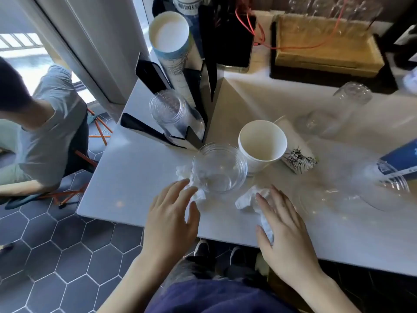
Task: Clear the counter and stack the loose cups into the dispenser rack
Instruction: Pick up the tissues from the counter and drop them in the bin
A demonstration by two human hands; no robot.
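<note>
Tissues: two crumpled, the left tissue and right tissue
Upright cups: clear cup, paper cup, mouths up
Left hand: spread over the left tissue
Right hand: spread on the right tissue

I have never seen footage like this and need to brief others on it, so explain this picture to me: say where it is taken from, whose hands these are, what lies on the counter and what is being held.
There is no machine here. One wide-angle camera sits on a person's head and looks down, so the two bare hands are the wearer's own.

The left hand is spread over a crumpled white tissue. The right hand lies on a second crumpled tissue. Neither hand has closed around anything yet.

On the white counter, just past the hands, stand an upright clear plastic cup and a white paper cup. More clear cups lie on their sides to the right.

At the back left is the black dispenser rack, already holding a stack of paper cups and a stack of clear ones. Another person sits to the left of the counter.
</note>
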